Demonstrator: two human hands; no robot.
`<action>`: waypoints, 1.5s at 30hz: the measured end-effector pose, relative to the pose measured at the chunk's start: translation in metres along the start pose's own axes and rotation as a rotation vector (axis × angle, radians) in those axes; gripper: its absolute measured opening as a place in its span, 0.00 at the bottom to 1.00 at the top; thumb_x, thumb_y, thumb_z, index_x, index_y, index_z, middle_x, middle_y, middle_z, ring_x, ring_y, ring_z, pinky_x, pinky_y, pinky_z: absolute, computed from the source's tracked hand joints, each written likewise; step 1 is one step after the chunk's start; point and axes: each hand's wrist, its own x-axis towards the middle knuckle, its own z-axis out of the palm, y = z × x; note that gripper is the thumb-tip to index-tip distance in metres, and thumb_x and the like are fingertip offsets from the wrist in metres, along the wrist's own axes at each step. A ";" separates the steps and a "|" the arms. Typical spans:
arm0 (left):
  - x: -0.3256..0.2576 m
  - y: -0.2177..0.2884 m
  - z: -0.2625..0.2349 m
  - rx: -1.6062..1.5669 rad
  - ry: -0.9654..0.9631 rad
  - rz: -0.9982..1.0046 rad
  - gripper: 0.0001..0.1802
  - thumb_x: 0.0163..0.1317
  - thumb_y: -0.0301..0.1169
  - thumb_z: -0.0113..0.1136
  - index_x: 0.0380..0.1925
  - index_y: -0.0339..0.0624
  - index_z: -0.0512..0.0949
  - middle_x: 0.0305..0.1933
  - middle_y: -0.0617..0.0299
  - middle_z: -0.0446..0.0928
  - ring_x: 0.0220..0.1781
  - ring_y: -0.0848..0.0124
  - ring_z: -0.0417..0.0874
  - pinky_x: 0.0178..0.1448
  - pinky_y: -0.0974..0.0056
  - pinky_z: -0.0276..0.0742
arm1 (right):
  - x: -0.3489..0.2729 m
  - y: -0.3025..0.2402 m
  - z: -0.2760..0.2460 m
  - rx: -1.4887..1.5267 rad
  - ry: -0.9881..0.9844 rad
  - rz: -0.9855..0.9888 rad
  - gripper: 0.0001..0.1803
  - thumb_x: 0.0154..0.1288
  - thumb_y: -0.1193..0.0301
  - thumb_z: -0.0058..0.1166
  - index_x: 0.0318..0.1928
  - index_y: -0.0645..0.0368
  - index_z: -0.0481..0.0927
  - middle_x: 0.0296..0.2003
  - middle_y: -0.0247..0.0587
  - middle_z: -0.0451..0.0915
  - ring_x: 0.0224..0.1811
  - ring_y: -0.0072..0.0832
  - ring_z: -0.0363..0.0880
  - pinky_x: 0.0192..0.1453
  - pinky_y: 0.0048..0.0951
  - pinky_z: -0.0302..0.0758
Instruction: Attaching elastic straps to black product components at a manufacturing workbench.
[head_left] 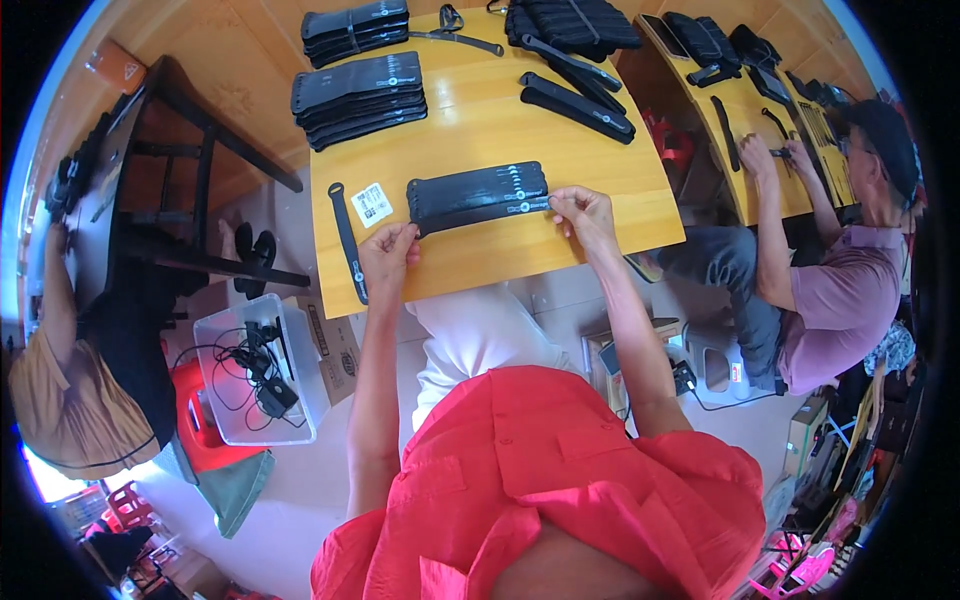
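Overlapping black straps (470, 190) with white printing lie in a row on the yellow wooden table in front of me. My left hand (388, 255) pinches the left end of the nearest black strap (470, 218), thumb against fingers. At its other end, my right hand (585, 215) grips the same strap between thumb and fingertips. Left of the row sits a small white printed label sheet (373, 204). Beyond that, close to the table's left edge, a single black strap with a looped end (347, 240) lies lengthwise.
Stacked black straps (358, 95) and a banded bundle (355, 30) occupy the far left. More loose straps (575, 100) and a black pile (575, 25) are far right. A clear bin of cables (262, 370) stands on the floor. People work at tables on both sides.
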 end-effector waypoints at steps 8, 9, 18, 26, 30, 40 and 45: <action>0.005 -0.016 0.016 0.016 0.112 0.189 0.05 0.57 0.24 0.60 0.31 0.32 0.79 0.24 0.64 0.78 0.20 0.83 0.73 0.22 0.77 0.67 | 0.016 0.020 0.006 -0.156 0.134 -0.155 0.03 0.55 0.79 0.57 0.31 0.67 0.80 0.17 0.31 0.76 0.18 0.15 0.70 0.22 0.18 0.67; 0.004 -0.017 0.016 0.039 0.141 0.184 0.05 0.57 0.24 0.60 0.32 0.32 0.79 0.24 0.64 0.78 0.20 0.83 0.73 0.22 0.77 0.68 | 0.015 0.021 0.007 -0.206 0.161 -0.188 0.04 0.55 0.79 0.58 0.31 0.67 0.80 0.17 0.31 0.76 0.18 0.15 0.70 0.23 0.18 0.67; 0.004 -0.013 0.023 0.075 0.224 0.166 0.05 0.57 0.24 0.61 0.32 0.32 0.78 0.23 0.65 0.77 0.19 0.83 0.72 0.22 0.78 0.67 | 0.015 0.038 0.007 -0.215 0.192 -0.266 0.03 0.55 0.80 0.58 0.32 0.66 0.80 0.22 0.29 0.76 0.21 0.12 0.70 0.26 0.15 0.69; 0.008 -0.013 0.027 0.090 0.255 0.121 0.04 0.57 0.24 0.61 0.31 0.33 0.79 0.23 0.65 0.77 0.20 0.83 0.73 0.21 0.77 0.69 | 0.016 0.038 0.005 -0.221 0.171 -0.250 0.03 0.57 0.80 0.57 0.33 0.64 0.79 0.22 0.26 0.74 0.22 0.10 0.68 0.26 0.14 0.69; 0.008 -0.011 0.029 0.151 0.305 0.141 0.04 0.56 0.24 0.62 0.29 0.34 0.79 0.21 0.66 0.76 0.18 0.83 0.71 0.20 0.77 0.68 | 0.014 0.036 0.008 -0.209 0.181 -0.253 0.02 0.57 0.81 0.57 0.33 0.65 0.80 0.24 0.26 0.73 0.22 0.10 0.67 0.26 0.13 0.67; 0.007 -0.011 0.028 0.141 0.292 0.133 0.04 0.57 0.25 0.62 0.30 0.36 0.79 0.22 0.68 0.76 0.20 0.84 0.71 0.22 0.79 0.68 | 0.015 0.032 0.009 -0.263 0.200 -0.292 0.04 0.53 0.82 0.56 0.31 0.68 0.80 0.24 0.33 0.74 0.20 0.13 0.68 0.25 0.17 0.66; 0.006 -0.009 0.028 0.150 0.288 0.133 0.04 0.57 0.26 0.62 0.29 0.36 0.78 0.22 0.69 0.75 0.19 0.84 0.70 0.21 0.79 0.67 | 0.016 0.034 0.009 -0.266 0.205 -0.286 0.04 0.54 0.82 0.56 0.32 0.67 0.81 0.24 0.34 0.75 0.19 0.14 0.68 0.25 0.18 0.66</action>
